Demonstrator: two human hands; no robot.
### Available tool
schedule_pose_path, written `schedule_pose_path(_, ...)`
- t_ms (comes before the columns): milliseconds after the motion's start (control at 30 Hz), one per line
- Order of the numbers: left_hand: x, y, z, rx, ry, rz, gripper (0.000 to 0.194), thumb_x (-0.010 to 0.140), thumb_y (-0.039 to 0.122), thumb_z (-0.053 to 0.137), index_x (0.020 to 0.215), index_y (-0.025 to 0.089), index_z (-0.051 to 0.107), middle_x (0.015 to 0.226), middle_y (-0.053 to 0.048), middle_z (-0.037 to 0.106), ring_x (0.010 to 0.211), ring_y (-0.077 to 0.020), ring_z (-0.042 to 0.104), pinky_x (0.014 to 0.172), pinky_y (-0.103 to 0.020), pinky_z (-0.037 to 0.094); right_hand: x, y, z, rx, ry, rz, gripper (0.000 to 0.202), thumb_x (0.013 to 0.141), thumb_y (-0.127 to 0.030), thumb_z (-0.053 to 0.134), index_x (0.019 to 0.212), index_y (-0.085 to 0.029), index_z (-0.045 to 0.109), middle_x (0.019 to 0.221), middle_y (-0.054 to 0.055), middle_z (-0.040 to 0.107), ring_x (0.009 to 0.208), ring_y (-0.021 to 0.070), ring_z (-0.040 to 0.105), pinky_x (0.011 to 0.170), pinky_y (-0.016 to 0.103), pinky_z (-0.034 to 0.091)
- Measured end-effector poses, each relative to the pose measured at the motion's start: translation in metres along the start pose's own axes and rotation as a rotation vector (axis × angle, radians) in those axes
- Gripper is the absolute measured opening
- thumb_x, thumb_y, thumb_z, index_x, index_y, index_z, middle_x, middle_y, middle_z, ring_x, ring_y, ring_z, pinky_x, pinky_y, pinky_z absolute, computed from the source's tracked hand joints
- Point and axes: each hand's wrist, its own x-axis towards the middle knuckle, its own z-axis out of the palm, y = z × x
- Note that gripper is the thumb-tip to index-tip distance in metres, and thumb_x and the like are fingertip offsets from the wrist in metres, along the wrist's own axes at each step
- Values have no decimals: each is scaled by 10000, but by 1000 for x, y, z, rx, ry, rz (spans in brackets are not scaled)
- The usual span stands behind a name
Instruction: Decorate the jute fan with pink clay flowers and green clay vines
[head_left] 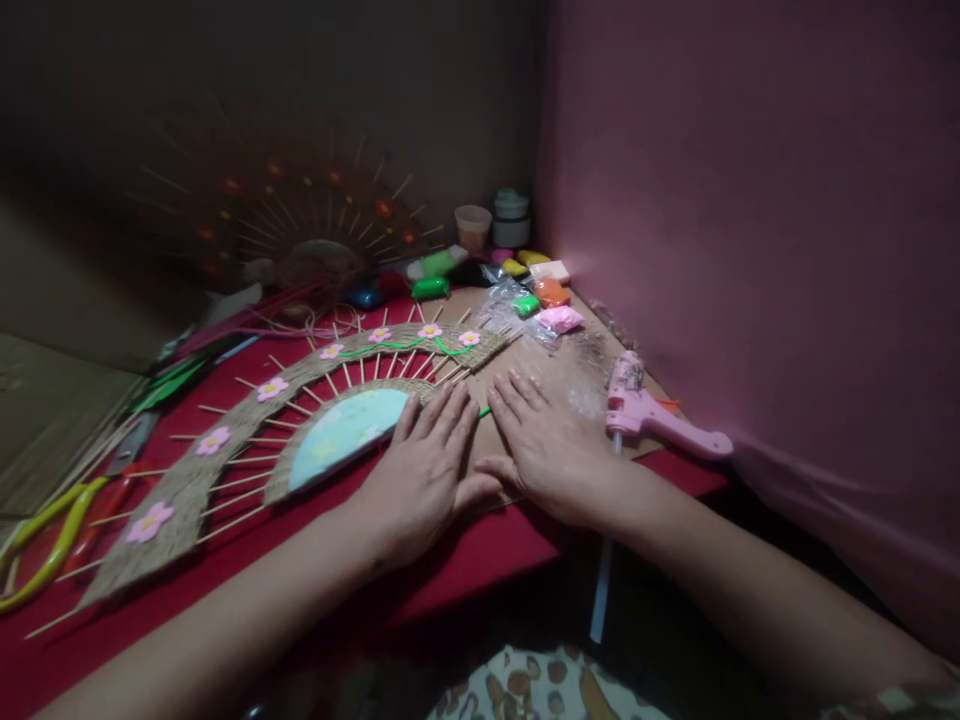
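Note:
My left hand [424, 465] lies palm down with its fingers stretched out, beside the half-round fan of woven twine and sticks [289, 372]. Flat on the brown board [491, 442], my right hand [544, 440] points its fingers away from me, its thumb close to the left thumb. A short end of a thin green clay strand [484, 411] shows between the two hands; the rest of it is hidden under them. Pink clay flowers [271, 390] dot the fan's outer band, and a wavy green clay strand [382, 347] joins those on the right.
A pink glue gun [641, 410] lies right of my right hand, its glue stick past the table edge. Clay packets [559, 318] sit at the back right. Yellow-handled scissors [71, 525] lie far left. Another decorated fan [315, 210] leans at the back.

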Motion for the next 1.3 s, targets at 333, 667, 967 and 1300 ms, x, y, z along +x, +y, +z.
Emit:
schedule_pose_path(333,-3,-16,-6,51,-19,-34,779,876,628,284,1365,31,389,1497,-201,231,1400,-322,144,1120,-536,142,-3,2,-6,4,-51,48,784,895,-571,327,1393,35,307,1463,241,261,1368,338,209,1125,464,186)
schedule_pose_path(667,18,9,-14,-237,-47,12,801,894,611,240,1444,33,172,1511,-181,205,1408,-282,130,1131,-505,155,6,6,1,-5,21,-92,662,902,-384,437,1355,90,342,1434,296,276,1360,358,207,1126,453,181)
schedule_pose_path(967,6,24,-8,-238,-99,48,884,859,663,224,1421,-20,208,1485,-236,225,1393,-328,156,1116,-538,158,-11,-7,-7,46,-96,5,758,875,-482,461,1370,76,319,1444,284,230,1356,354,199,1118,452,214)
schedule_pose_path(1300,-17,31,3,-169,29,128,922,803,724,272,1444,66,200,1486,-179,270,1393,-300,189,1131,-496,105,-25,-10,5,-2,-38,69,864,825,-636,423,1382,18,336,1457,246,242,1361,342,201,1119,464,205)
